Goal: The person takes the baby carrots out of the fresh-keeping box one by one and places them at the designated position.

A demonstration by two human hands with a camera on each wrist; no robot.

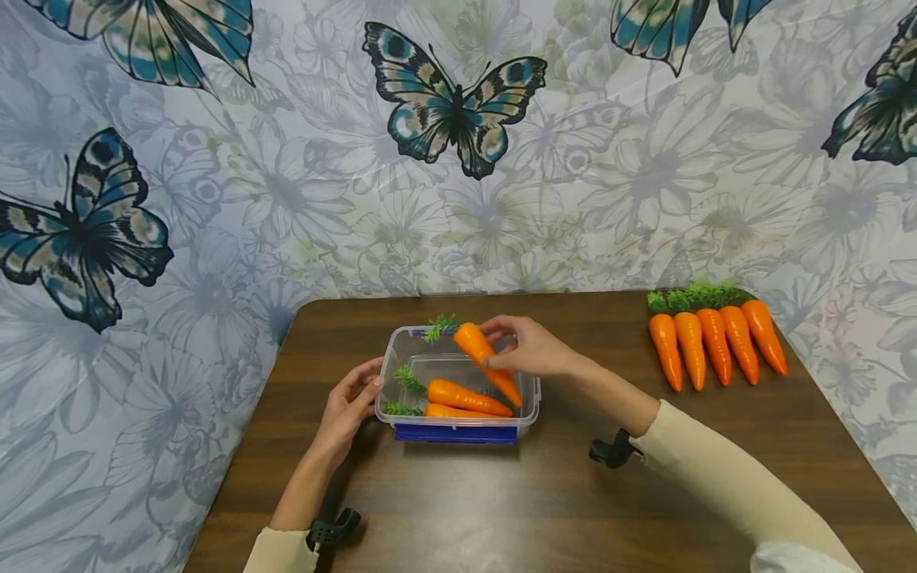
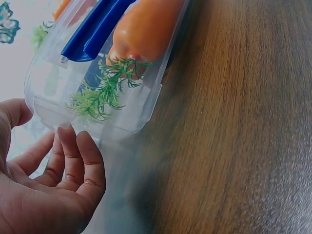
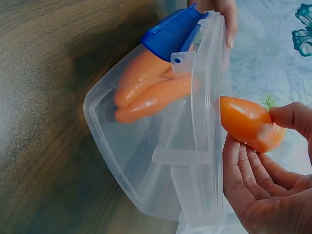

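Observation:
A clear plastic container [image 1: 528, 398] with blue clips stands on the table. Inside it lie two orange carrots [image 1: 462, 395] with green tops, side by side. My right hand [image 1: 533, 348] pinches a third carrot [image 1: 474, 344] between thumb and fingers, over the container, its tip slanting down into it and its leafy top near the back rim. In the right wrist view, that hand [image 3: 268, 190] is just beyond the container's rim. My left hand [image 1: 351, 410] holds the container's left end; the left wrist view shows thumb and curled fingers [image 2: 90, 161] at its edge.
At the table's back right corner, several more carrots [image 1: 716, 338] lie in a row, green tops toward the wall. A brown wooden table [image 1: 573, 509] bears everything. Behind it hangs a floral cloth [image 1: 573, 175] with butterflies. Dark straps [image 1: 612, 450] are on both wrists.

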